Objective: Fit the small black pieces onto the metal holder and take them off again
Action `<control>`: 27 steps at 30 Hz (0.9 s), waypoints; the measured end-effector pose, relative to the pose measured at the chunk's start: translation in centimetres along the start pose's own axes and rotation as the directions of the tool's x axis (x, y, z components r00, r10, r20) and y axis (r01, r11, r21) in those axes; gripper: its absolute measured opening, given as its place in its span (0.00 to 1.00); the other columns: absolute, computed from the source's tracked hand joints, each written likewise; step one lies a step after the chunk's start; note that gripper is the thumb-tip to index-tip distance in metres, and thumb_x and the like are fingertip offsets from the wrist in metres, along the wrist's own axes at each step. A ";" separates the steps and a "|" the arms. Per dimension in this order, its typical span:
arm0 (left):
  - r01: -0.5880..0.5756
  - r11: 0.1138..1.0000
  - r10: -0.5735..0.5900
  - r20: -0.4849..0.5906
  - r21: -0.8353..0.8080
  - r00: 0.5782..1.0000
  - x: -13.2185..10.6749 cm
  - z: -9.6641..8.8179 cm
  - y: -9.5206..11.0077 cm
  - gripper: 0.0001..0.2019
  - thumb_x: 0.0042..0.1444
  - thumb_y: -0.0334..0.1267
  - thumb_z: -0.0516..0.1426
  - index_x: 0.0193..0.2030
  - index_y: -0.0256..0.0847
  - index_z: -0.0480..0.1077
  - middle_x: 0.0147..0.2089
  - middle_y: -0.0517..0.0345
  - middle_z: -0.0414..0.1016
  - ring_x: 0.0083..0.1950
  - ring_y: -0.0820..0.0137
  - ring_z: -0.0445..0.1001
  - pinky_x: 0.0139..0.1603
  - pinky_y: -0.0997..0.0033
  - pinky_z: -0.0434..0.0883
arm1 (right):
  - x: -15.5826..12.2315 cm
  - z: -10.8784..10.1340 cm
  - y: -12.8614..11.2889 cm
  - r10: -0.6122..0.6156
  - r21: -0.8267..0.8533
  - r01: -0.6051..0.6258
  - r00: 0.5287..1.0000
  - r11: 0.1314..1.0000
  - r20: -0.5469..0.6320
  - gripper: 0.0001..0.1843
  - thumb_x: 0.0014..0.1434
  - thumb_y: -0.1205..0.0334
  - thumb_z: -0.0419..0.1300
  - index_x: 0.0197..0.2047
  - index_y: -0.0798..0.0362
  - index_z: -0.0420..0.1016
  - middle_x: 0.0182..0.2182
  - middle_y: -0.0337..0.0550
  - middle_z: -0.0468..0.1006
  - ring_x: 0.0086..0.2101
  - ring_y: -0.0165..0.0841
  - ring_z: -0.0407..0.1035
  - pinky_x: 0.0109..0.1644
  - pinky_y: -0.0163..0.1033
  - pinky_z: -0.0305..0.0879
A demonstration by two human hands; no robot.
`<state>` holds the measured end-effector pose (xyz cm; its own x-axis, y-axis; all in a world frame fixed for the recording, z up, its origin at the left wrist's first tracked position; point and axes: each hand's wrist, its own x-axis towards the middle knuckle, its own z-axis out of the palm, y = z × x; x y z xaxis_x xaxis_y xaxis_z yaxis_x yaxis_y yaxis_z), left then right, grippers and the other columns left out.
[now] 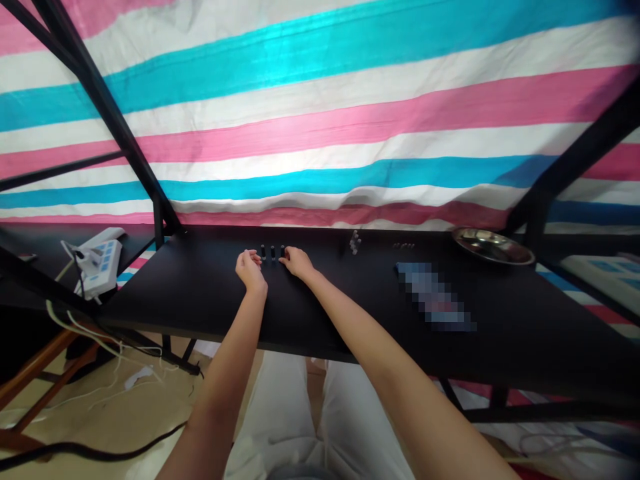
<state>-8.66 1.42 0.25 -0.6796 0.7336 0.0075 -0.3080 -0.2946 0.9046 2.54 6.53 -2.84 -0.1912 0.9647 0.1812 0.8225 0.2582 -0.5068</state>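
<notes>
Three small dark cylinders stand upright in a short row near the back of the black table (200,293): a left one (263,251), a middle one (273,251) and a right one (283,251). My right hand (299,263) pinches the right cylinder between thumb and fingers from its right side. My left hand (249,269) is just left of the row, palm turned inward and fingers curled in. Whatever lies inside those fingers, if anything, is hidden. The cylinders are too small for me to tell their exact kind.
Behind my right hand is a cluster of small pale pieces (355,242); farther right lie several tiny pieces (404,246). A round metal tray (493,248) occupies the back right corner. Nearer is a pixelated blue item (435,297). A white power strip (103,267) sits left.
</notes>
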 end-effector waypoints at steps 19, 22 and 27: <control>-0.957 0.287 0.152 0.988 -0.045 -0.001 -7.9 0.8 -2.2 0.15 0.58 0.39 0.47 0.50 0.37 0.63 0.41 0.50 0.72 0.42 0.66 0.69 0.43 0.66 0.64 | -6.5 -7.3 8.8 0.249 0.240 -0.099 0.617 0.966 -0.747 0.17 0.60 0.53 0.43 0.37 0.54 0.68 0.28 0.45 0.74 0.29 0.34 0.67 0.36 0.37 0.59; -0.987 0.156 0.009 1.000 0.020 0.022 -9.3 2.5 -3.5 0.23 0.57 0.39 0.48 0.59 0.35 0.54 0.51 0.45 0.68 0.49 0.62 0.66 0.46 0.62 0.62 | -6.8 -7.6 11.0 0.437 0.328 -0.289 0.570 0.899 -0.696 0.15 0.59 0.58 0.43 0.41 0.56 0.67 0.33 0.49 0.74 0.34 0.37 0.67 0.38 0.39 0.58; -0.967 0.073 -0.058 0.969 0.244 0.241 -9.4 6.3 -5.8 0.33 0.56 0.39 0.49 0.66 0.37 0.41 0.55 0.43 0.64 0.53 0.59 0.62 0.50 0.57 0.59 | -6.7 -6.9 12.4 0.474 0.166 -0.455 0.737 0.875 -0.482 0.14 0.52 0.64 0.52 0.42 0.56 0.70 0.40 0.53 0.73 0.42 0.41 0.64 0.44 0.43 0.56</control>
<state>3.70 0.12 -2.33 0.4996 0.7870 0.3619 0.7975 -0.5810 0.1625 17.71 2.89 -4.55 0.5075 0.8080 0.2992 0.7179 -0.2044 -0.6655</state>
